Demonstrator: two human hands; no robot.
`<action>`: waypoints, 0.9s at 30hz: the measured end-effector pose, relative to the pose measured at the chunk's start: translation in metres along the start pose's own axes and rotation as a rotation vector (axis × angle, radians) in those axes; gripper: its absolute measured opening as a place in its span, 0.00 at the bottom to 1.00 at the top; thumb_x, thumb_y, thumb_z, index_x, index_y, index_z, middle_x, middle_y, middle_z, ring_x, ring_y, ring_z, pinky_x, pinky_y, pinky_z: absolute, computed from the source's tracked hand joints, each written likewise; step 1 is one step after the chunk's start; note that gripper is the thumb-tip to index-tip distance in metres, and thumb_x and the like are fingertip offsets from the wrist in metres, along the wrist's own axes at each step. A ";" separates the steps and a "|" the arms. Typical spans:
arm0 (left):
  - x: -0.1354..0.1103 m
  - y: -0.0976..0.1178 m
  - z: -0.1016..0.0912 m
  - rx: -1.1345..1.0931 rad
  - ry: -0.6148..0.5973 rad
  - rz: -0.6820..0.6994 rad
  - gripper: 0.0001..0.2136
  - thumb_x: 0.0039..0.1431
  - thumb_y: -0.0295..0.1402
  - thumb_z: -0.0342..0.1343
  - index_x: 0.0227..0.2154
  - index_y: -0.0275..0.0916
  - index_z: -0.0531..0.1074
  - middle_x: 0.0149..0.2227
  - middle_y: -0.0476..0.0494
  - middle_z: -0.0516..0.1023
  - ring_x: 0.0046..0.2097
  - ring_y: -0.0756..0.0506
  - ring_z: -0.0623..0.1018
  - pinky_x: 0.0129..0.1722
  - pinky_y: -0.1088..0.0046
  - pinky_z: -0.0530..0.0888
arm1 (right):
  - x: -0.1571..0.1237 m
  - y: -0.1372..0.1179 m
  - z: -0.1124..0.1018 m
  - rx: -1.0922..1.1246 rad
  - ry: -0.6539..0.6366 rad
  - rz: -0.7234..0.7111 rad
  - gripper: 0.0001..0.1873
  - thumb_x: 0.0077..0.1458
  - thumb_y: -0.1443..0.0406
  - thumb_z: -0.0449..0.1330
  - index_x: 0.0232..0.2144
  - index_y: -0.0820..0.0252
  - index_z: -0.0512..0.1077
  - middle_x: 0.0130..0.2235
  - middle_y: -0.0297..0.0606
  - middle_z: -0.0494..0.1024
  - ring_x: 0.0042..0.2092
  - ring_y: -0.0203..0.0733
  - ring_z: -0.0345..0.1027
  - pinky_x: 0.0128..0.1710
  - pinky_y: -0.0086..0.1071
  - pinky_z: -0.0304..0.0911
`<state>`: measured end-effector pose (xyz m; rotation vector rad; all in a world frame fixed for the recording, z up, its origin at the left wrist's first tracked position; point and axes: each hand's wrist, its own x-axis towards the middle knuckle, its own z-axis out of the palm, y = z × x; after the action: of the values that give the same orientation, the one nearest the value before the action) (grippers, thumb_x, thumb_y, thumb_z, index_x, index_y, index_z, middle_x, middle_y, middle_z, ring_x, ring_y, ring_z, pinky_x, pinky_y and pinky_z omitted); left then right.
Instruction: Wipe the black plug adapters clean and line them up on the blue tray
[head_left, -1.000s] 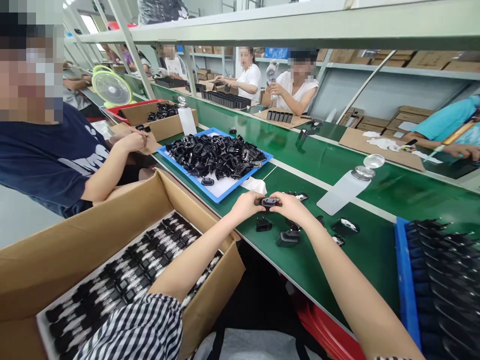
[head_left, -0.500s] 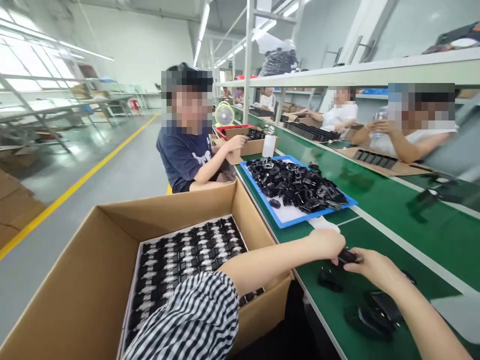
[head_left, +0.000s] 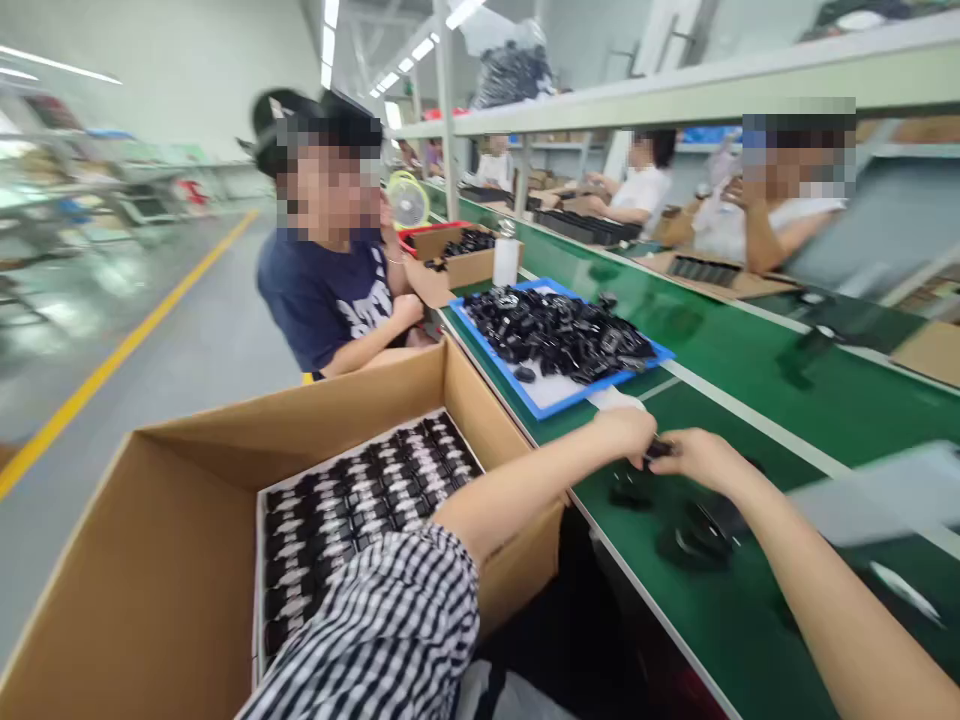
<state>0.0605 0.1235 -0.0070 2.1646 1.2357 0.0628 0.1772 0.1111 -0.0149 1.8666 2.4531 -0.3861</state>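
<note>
1. Here, left hand (head_left: 626, 432): fingers curled shut on one end of a small black part (head_left: 658, 451), held just above the green belt (head_left: 750, 400). It keeps the grip seen half a second ago.
2. Right hand (head_left: 701, 458): fingers pinched on the other end of the same small black part, still meeting the left hand over the near edge of the belt. How tightly each finger presses cannot be told through the blur.
3. Small black part: between the two hands, near the front corner of the blue tray (head_left: 551, 398). It sits higher and further left in the view than before, as do the hands; the view itself has swung.
4. Loose black parts (head_left: 694, 535): lying on the belt just below the hands, blurred.
5. Blue tray: on the belt beyond the hands, heaped with black parts (head_left: 559, 330).
6. Cardboard box (head_left: 225, 470): beside the belt under the left forearm, filled with rows of black parts. Less of its left wall shows than earlier.
7. Co-worker in a dark blue shirt (head_left: 322, 290): seated beyond the box, now nearer the middle of the view.
8. White bottle (head_left: 506, 258): upright past the tray.
9. Striped sleeve (head_left: 382, 630): at the bottom of the view.
</note>
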 end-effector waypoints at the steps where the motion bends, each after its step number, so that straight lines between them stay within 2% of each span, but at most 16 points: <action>1: 0.000 -0.004 0.001 0.032 -0.018 0.002 0.07 0.34 0.23 0.58 0.22 0.29 0.70 0.21 0.43 0.71 0.34 0.41 0.71 0.37 0.68 0.66 | -0.002 0.000 0.000 -0.003 -0.007 0.009 0.03 0.38 0.71 0.61 0.21 0.60 0.70 0.23 0.36 0.71 0.28 0.46 0.65 0.25 0.32 0.59; 3: 0.005 -0.011 0.001 0.057 -0.067 0.027 0.08 0.38 0.28 0.57 0.25 0.31 0.70 0.18 0.47 0.69 0.27 0.46 0.72 0.32 0.72 0.67 | -0.004 0.001 -0.001 -0.009 0.005 0.054 0.06 0.39 0.69 0.61 0.25 0.62 0.70 0.27 0.37 0.71 0.33 0.46 0.65 0.28 0.30 0.58; 5: 0.011 -0.014 0.000 0.086 -0.082 0.044 0.07 0.39 0.29 0.56 0.25 0.33 0.70 0.14 0.50 0.67 0.24 0.48 0.71 0.30 0.74 0.67 | -0.003 0.005 0.000 -0.019 0.007 0.102 0.08 0.40 0.67 0.61 0.27 0.61 0.70 0.29 0.36 0.71 0.34 0.44 0.64 0.29 0.29 0.57; 8: 0.018 -0.010 -0.005 0.142 -0.099 0.030 0.03 0.36 0.27 0.57 0.18 0.34 0.68 0.10 0.52 0.63 0.24 0.48 0.71 0.30 0.75 0.66 | -0.001 0.007 0.001 -0.032 -0.011 0.150 0.06 0.40 0.64 0.62 0.24 0.60 0.69 0.26 0.34 0.70 0.30 0.42 0.64 0.25 0.27 0.55; 12: 0.021 0.001 -0.010 0.189 -0.145 -0.034 0.09 0.31 0.23 0.58 0.10 0.35 0.62 0.07 0.53 0.61 0.22 0.49 0.70 0.29 0.76 0.65 | 0.002 0.007 0.003 -0.039 -0.012 0.170 0.06 0.38 0.65 0.63 0.22 0.61 0.69 0.23 0.35 0.70 0.28 0.42 0.64 0.21 0.27 0.53; 17: 0.024 -0.001 -0.007 0.167 -0.116 -0.034 0.10 0.32 0.24 0.58 0.08 0.35 0.61 0.06 0.54 0.60 0.19 0.51 0.68 0.26 0.77 0.64 | 0.000 0.009 0.008 -0.023 0.013 0.159 0.07 0.40 0.65 0.62 0.26 0.60 0.69 0.27 0.37 0.71 0.31 0.44 0.65 0.23 0.28 0.54; 22: 0.010 -0.018 0.003 0.095 -0.008 0.034 0.03 0.36 0.27 0.57 0.17 0.35 0.68 0.11 0.53 0.65 0.23 0.50 0.69 0.27 0.77 0.64 | -0.009 0.010 0.008 0.003 0.027 0.120 0.06 0.43 0.65 0.60 0.28 0.59 0.69 0.29 0.36 0.71 0.34 0.44 0.64 0.26 0.28 0.55; 25: 0.001 -0.032 0.010 0.046 0.032 0.074 0.13 0.33 0.27 0.58 0.28 0.34 0.70 0.20 0.51 0.71 0.28 0.49 0.71 0.29 0.77 0.65 | -0.010 0.013 0.006 0.057 -0.006 0.080 0.10 0.40 0.67 0.61 0.30 0.58 0.69 0.29 0.33 0.71 0.32 0.41 0.65 0.26 0.26 0.56; 27: 0.000 -0.041 0.013 0.015 0.065 0.096 0.20 0.33 0.27 0.59 0.36 0.33 0.68 0.27 0.48 0.73 0.32 0.48 0.71 0.32 0.77 0.65 | -0.010 0.014 0.005 0.101 -0.015 0.057 0.15 0.38 0.68 0.62 0.34 0.58 0.68 0.32 0.33 0.71 0.33 0.40 0.65 0.28 0.25 0.57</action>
<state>0.0345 0.1314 -0.0399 2.2504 1.1704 0.1658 0.1931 0.1044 -0.0202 1.9584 2.4079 -0.5280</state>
